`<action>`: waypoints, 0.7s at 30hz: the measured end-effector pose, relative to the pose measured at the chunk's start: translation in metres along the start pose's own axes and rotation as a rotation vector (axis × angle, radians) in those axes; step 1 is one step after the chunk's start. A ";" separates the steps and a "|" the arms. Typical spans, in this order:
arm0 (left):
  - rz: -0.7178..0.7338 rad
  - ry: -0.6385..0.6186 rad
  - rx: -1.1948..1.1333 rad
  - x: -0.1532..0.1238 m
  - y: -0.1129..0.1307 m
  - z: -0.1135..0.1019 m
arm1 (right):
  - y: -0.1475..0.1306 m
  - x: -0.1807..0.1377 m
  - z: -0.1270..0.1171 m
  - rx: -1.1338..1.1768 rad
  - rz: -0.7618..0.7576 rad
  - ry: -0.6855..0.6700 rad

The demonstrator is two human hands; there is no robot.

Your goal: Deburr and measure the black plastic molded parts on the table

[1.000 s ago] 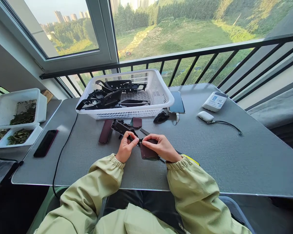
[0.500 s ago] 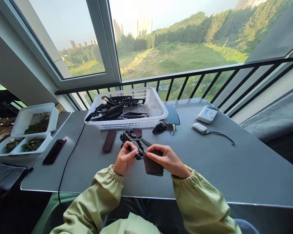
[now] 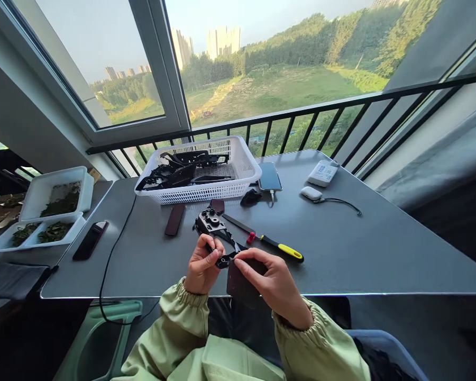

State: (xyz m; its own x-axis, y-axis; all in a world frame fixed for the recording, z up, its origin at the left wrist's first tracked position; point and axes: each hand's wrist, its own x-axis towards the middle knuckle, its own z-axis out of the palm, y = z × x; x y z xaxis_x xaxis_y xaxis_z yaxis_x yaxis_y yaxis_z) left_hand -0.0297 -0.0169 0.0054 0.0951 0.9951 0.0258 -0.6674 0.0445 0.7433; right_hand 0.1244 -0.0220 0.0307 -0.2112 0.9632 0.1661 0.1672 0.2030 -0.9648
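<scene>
Two bare hands [image 3: 238,272] are working close to the near edge of the dark grey desk [image 3: 365,259]. The left hand [image 3: 202,265] is gripping a black moulded plastic bracket [image 3: 211,223], fingers curling around its narrow arm. The right hand [image 3: 272,280] is pinching narrowly at the bracket's tip, while lying over a flat dark maroon panel [image 3: 241,280]; whether it is also holding that panel, I cannot tell. A yellow-and-black screwdriver [image 3: 280,247] is lying just right of the bracket, its thin shaft pointing toward the far edge. Near that edge, a white plastic mesh basket [image 3: 194,196] is holding more black plastic brackets [image 3: 174,173], and a long maroon strip [image 3: 175,219] is lying flat just in front of it.
</scene>
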 end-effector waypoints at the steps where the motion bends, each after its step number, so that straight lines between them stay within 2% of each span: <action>1: -0.010 -0.008 -0.011 -0.003 -0.001 0.001 | -0.001 -0.003 0.001 -0.002 -0.003 0.028; 6: -0.018 -0.019 -0.035 -0.014 -0.001 0.005 | -0.009 -0.019 0.001 0.003 -0.063 -0.085; 9: -0.031 -0.029 -0.071 -0.019 0.002 0.007 | -0.012 -0.026 -0.001 0.103 0.004 -0.025; 11: -0.053 -0.042 -0.112 -0.022 0.004 0.008 | -0.011 -0.028 -0.003 0.240 0.114 0.026; 15: -0.128 -0.102 -0.184 -0.028 0.005 0.009 | -0.004 -0.026 -0.004 0.663 0.333 0.015; 18: -0.210 -0.148 -0.188 -0.031 0.005 0.008 | 0.000 -0.024 -0.001 0.912 0.362 0.045; 21: -0.287 -0.117 -0.161 -0.035 0.006 0.009 | -0.001 -0.024 0.004 0.962 0.359 0.081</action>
State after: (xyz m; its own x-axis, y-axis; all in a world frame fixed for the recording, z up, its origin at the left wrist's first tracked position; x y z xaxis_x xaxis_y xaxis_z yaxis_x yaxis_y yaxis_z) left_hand -0.0301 -0.0519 0.0154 0.3738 0.9236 -0.0854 -0.7083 0.3437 0.6165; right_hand 0.1255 -0.0464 0.0267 -0.2291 0.9556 -0.1854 -0.6415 -0.2915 -0.7095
